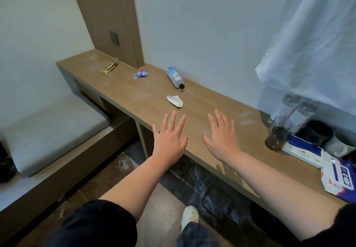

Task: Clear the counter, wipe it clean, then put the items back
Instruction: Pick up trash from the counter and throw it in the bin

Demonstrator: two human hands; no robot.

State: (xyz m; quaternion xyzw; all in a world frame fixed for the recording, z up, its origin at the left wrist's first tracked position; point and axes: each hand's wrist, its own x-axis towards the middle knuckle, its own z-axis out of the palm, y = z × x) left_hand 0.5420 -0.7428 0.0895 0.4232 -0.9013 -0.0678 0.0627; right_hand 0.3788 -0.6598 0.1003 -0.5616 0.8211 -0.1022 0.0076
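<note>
I hold my left hand (169, 140) and right hand (221, 138) spread wide and empty over the near edge of the counter (202, 100), poised, I judge, to start clearing the sideways bottle (175, 77), white scrap (175, 101) and blue wrapper (140, 74) beyond (the wipes pack (335, 177) waits at my right).

Wall panel: tall brown wooden panel (107, 15), upper centre-left of the frame, upright against the plain white wall (202, 25).
Switch: dark grey rectangular plate (114, 38) on the panel's lower part.
Curtain: sheer white fabric curtain (317, 44), hanging at upper right.
Seat: pale grey cushioned pad (48, 131) on a brown base, lower left.
Floor: dark brown veined marble floor (107, 179), bottom centre.
Shoe: white perforated clog (190, 216) on that floor.
</note>
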